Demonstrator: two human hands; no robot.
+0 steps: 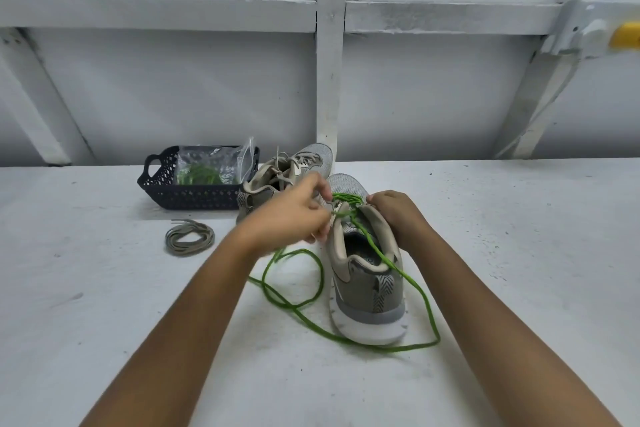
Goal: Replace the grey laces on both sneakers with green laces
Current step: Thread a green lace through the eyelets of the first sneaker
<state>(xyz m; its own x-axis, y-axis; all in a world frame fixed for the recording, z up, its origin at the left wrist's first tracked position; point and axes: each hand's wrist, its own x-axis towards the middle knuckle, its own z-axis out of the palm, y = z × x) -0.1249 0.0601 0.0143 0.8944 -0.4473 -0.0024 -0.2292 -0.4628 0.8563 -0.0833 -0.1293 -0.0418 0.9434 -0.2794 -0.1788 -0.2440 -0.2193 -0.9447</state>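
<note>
nearest to us, our two bare forearms reach forward over the white table (519,218) toward the near sneaker (367,274), which stands heel toward us and serves as our landmark. around its heel and to its left the loose ends of the green lace (301,315) trail in wide loops on the table, one strand running from the right of the heel around the sole's back edge, another curling left of the shoe. a further strand rises out of the shoe's opening and runs forward to the eyelets, where several green crossings already sit over the tongue.

our left hand (298,215) is at the left side of that shoe's lacing, fingers pinched together on the green lace beside the eyelets. our right hand (394,211) is at the right side of the collar, fingers curled shut on the shoe's upper edge near the top eyelets.

left of the near sneaker and well apart from it, a removed grey lace (189,238) lies coiled on the table. just beyond and left of our landmark stands the far sneaker (287,173), still laced in grey, its toe pointing away. further left, just beside that shoe, a dark perforated basket (162,184) holds a clear plastic bag (214,163) with more green lace inside. behind everything runs a white panelled wall (329,80).
</note>
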